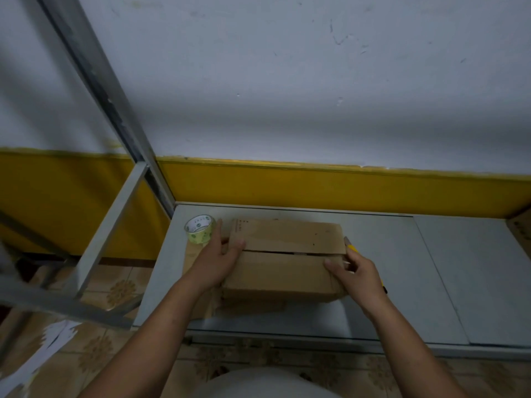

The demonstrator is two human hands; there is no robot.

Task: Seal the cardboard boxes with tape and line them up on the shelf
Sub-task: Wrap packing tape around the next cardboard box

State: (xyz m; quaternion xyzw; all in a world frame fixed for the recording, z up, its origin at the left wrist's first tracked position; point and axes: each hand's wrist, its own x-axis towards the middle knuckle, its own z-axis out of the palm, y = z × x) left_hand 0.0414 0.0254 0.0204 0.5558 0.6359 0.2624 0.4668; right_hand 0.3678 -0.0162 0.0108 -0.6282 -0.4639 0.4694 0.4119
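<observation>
Cardboard box [281, 271] lies on the grey shelf [388, 268], towards its left end, and is not touching the back edge. Its long axis runs left to right, parallel to the wall behind, with one long side facing me. The top flaps are folded down and meet in a seam along the long axis. The seam stands slightly open as a dark slit, and I cannot tell what is inside. The far flap carries small printed marks near its left corner, too small to read. My left hand [219, 261] is at the box's left end, fingers fairly straight and laid along that end, thumb resting on the top by the seam. My right hand [359, 271] is at the right end, thumb stretched onto the near flap. Its other fingers are curled round a yellow utility knife [351, 247], tip pointing away from me just past the box's right top corner. A tape roll [199, 231] with green print stands tilted just beside my left fingertips, off the box's far left corner. It sits on a flattened piece of cardboard [191, 259] that reaches under the box's left end. A second carton [520, 225] is at the shelf's far right, cut off by the frame, well apart from the first. A metal upright [94, 73] rises at the shelf's back left corner.
</observation>
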